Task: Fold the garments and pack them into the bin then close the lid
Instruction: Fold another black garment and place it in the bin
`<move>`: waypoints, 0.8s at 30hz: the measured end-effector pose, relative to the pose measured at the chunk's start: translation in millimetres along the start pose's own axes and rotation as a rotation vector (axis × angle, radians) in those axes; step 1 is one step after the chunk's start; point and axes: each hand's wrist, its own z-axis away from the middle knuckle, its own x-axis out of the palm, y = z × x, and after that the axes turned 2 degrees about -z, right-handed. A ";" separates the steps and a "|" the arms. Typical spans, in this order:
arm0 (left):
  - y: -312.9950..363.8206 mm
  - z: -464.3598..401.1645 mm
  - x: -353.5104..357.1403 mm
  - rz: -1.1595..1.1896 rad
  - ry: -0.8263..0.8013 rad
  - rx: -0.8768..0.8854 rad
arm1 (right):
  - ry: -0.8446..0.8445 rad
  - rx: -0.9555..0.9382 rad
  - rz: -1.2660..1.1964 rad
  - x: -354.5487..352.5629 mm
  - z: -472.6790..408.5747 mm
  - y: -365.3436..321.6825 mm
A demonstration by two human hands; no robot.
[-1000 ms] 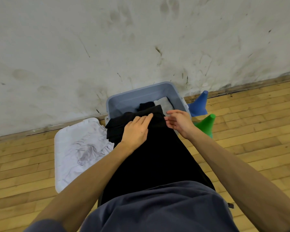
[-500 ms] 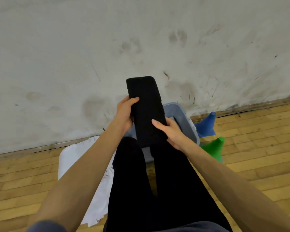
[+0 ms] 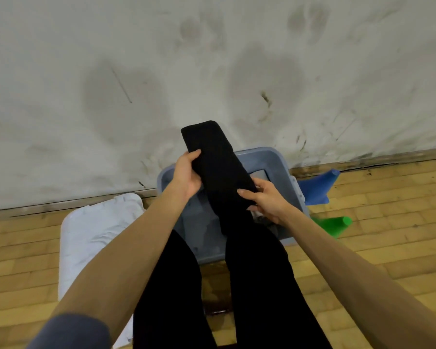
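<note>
A folded black garment (image 3: 215,159) is held up in front of me, above the grey-blue bin (image 3: 277,162) that stands against the wall. My left hand (image 3: 186,173) grips its left edge, thumb over the front. My right hand (image 3: 263,199) grips its lower right edge. A grey folded piece (image 3: 261,174) shows inside the bin behind the garment. The white lid (image 3: 96,222) lies flat on the floor left of the bin, with a white cloth crumpled on it.
A blue cone (image 3: 317,187) and a green cone (image 3: 335,225) lie on the wooden floor right of the bin. My black-trousered legs (image 3: 259,285) stretch toward the bin. The scuffed wall (image 3: 212,71) rises just behind it.
A second ago both hands pressed the black garment down on my lap by the bin. They have since lifted it, folded into a narrow bundle, up above the bin.
</note>
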 end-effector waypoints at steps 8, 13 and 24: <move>-72.3 -118.4 -40.3 -0.120 0.156 -0.130 | 0.097 0.285 0.009 -11.3 -93.6 108.3; -119.6 -169.8 -52.2 -0.160 0.168 -0.226 | 0.157 0.364 -0.018 -30.0 -125.1 164.0; -189.4 -247.2 -49.3 -0.119 0.113 -0.418 | 0.345 0.402 -0.013 -67.5 -171.3 235.0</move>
